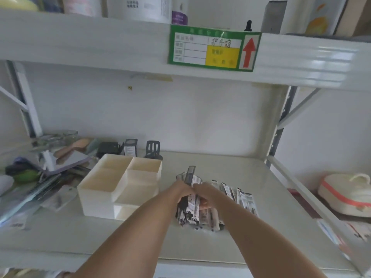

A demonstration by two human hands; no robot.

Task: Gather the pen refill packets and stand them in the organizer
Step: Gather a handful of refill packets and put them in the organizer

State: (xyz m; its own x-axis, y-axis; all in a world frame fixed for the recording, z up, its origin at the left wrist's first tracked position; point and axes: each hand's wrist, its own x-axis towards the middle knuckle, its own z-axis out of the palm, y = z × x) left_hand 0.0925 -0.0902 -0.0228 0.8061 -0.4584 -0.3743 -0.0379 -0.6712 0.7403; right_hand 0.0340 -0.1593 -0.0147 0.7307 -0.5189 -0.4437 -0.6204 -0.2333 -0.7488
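A bundle of black-and-white pen refill packets (pixel 192 209) is held upright on the shelf, just right of the cream organizer (pixel 96 189). My left hand (pixel 181 190) and my right hand (pixel 204 190) are both closed around the bundle, pressing it together from each side. Several more packets (pixel 244 198) lie flat on the shelf to the right of my hands. The organizer has several open compartments with nothing visible inside them.
Clutter of notebooks, a mirror and a brush (pixel 50 163) fills the shelf's left end. Small black items (pixel 152 150) stand behind the organizer. A green shelf label (pixel 212 49) hangs on the shelf above. A white lidded pot (pixel 347 194) sits on the neighbouring shelf at right.
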